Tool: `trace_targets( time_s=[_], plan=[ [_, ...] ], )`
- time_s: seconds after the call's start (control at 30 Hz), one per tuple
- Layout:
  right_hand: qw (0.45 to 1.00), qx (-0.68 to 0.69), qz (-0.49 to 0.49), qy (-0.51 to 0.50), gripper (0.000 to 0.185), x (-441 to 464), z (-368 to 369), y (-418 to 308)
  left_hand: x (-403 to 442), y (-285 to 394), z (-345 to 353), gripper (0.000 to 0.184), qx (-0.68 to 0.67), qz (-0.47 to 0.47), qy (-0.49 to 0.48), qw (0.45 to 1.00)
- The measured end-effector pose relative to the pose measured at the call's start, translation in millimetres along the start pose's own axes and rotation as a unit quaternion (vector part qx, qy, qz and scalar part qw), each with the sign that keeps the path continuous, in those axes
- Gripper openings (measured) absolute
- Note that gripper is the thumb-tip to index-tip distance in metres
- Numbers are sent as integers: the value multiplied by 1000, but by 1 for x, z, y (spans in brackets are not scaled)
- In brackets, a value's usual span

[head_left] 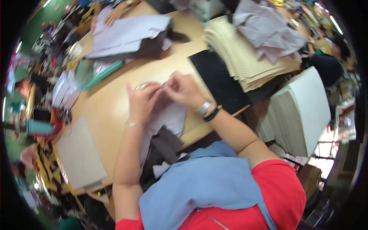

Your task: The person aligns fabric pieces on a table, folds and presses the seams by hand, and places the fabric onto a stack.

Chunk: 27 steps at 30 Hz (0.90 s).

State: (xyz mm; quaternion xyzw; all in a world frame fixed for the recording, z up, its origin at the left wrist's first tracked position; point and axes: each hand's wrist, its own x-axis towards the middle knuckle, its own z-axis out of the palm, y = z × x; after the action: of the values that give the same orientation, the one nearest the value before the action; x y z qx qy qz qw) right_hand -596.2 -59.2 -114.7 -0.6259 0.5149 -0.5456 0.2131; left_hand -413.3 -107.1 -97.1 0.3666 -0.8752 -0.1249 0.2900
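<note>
Over the wooden table, my left hand and my right hand meet, fingertips nearly touching. Both hands are pinched closed at something too small and blurred to make out. Pale lilac fabric hangs or lies just below them, reaching toward my lap. Dark grey fabric pieces lie at the table edge in front of my blue apron. A ring shows on my left hand, and a watch and a dark bracelet circle my right wrist.
Lilac fabric sheets lie at the far left, near a co-worker's hand. A teal tray sits nearby. Cream sheets and crumpled fabric are at the back right, beside a black board. A thick white stack stands right.
</note>
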Motion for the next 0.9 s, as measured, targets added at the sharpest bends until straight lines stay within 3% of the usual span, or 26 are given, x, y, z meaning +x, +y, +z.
trace_targets(
  time_s=[0.13, 0.2, 0.3, 0.4, 0.53, 0.6, 0.7, 0.8, 0.87, 0.9],
  plan=[
    [992, -120, -18, -43, 14, -5, -1, -9, 5, 8, -9, 5, 3, -3, -30, 1000],
    [989, -128, -69, -9, 13, -4, 4, -9, 6, 13, -9, 3, -17, -20, -29, 999],
    [996, -82, -25, -12, 14, -2, 3, -14, -2, 8, -7, 4, -77, -44, -2, 996],
    [988, 119, 91, -38, 14, 6, 5, -16, -3, 2, 5, 6, -156, -75, 22, 985],
    [999, 9, 10, -29, 15, 10, 3, -10, 0, 6, -4, 7, -190, -162, -41, 968],
    [996, -64, -59, -26, 15, 8, 3, -10, -1, 0, 7, 11, -246, -145, -4, 959],
    [995, 89, 35, -36, 11, 5, 7, 0, -3, -1, 10, 29, -323, -129, 47, 936],
    [962, 219, 141, -75, 10, 5, 4, 6, 0, 7, 2, 37, -417, -158, 16, 895],
    [960, 255, 92, -71, 16, 7, 5, 8, 0, 5, 5, 35, -438, -170, 8, 883],
    [973, 190, 102, -83, 22, 7, 0, 7, 0, 7, 4, 34, -434, -179, 1, 883]
  ],
)
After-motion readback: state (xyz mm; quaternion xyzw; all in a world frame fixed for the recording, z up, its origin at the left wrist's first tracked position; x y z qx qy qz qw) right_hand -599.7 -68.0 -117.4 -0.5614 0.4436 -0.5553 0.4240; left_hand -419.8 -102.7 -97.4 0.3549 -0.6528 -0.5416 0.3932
